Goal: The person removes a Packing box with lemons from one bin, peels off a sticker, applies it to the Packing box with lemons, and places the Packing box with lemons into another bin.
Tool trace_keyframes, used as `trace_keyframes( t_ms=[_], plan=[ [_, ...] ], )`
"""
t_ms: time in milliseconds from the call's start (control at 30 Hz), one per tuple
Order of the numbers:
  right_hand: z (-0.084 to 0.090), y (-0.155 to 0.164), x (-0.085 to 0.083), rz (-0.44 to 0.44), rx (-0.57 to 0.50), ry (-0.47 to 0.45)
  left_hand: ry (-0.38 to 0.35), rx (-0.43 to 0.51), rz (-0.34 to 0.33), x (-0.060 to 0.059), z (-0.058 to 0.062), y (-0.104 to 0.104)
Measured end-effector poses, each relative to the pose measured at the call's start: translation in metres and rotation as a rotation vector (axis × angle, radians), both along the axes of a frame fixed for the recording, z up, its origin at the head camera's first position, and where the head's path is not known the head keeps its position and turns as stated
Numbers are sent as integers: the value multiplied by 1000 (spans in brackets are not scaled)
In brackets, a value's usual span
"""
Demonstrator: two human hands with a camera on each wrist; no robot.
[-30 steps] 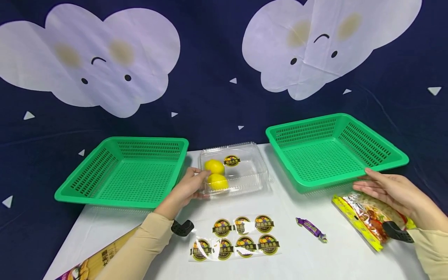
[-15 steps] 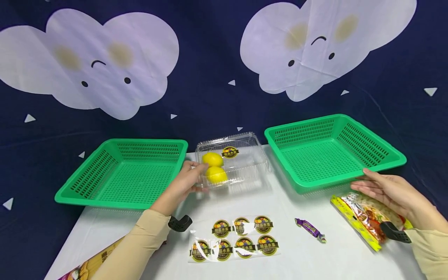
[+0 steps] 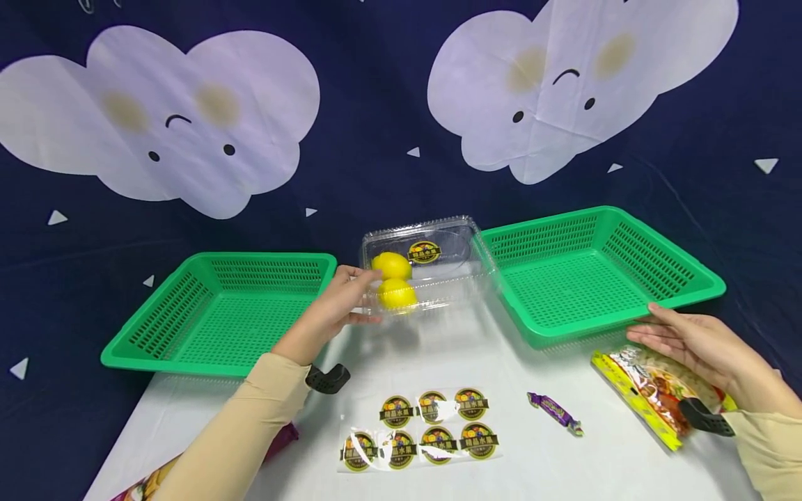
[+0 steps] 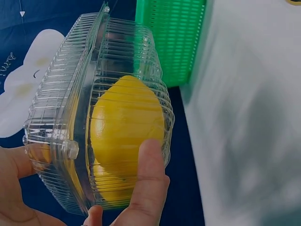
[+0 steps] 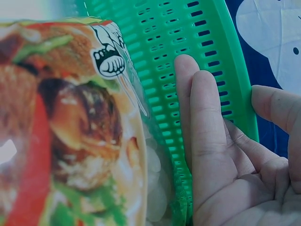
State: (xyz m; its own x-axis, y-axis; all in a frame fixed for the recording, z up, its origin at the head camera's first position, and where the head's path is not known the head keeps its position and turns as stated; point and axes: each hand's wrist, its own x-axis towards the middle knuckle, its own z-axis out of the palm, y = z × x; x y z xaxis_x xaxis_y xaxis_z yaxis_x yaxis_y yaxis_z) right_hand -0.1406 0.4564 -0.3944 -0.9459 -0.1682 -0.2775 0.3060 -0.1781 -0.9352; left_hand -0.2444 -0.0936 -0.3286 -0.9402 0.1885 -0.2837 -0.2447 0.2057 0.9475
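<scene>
My left hand (image 3: pixel 338 300) grips the left end of a clear plastic clamshell box (image 3: pixel 447 275), raised above the table. Two lemons (image 3: pixel 392 266) lie at that end inside, and a round fruit sticker (image 3: pixel 425 252) is on the lid. In the left wrist view, a fingertip presses the ribbed wall beside a lemon (image 4: pixel 127 125), with the thumb on the opposite side. My right hand (image 3: pixel 695 344) holds the near rim of the right green basket (image 3: pixel 557 327), thumb at the rim and fingers against the outer wall. Beneath that hand lies a yellow-edged food packet (image 3: pixel 651 390).
Another green basket (image 3: pixel 219 369) stands at the left. A sheet of round stickers (image 3: pixel 420 428) and a purple-wrapped candy (image 3: pixel 555 413) lie on the white table (image 3: pixel 520 473). A long package (image 3: pixel 147 483) is partly under the left forearm. A dark cloud-print cloth (image 3: pixel 376 104) hangs behind.
My left hand has lifted the clamshell box off the table, up and away from me, with the lemons inside. The right hand stays at the basket rim.
</scene>
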Motion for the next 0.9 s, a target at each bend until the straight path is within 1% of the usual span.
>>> trace_keyframes(
  t_ms=[200,300,533,667,800,900],
  plan=[
    [-2,2,-1,7,-43,5,3,-15,-30,-7,16,14],
    [-2,2,-1,14,-59,12,-5,-39,-40,-12,23,24],
    [-2,3,0,8,-51,15,-27,-43,-76,-19,37,48],
    [-2,4,0,12,-51,15,-25,-42,-102,-23,42,63],
    [-3,5,0,24,-73,15,-29,-27,-136,-26,43,77],
    [-5,5,1,19,-68,7,-29,-15,-166,-27,44,89]
  ],
)
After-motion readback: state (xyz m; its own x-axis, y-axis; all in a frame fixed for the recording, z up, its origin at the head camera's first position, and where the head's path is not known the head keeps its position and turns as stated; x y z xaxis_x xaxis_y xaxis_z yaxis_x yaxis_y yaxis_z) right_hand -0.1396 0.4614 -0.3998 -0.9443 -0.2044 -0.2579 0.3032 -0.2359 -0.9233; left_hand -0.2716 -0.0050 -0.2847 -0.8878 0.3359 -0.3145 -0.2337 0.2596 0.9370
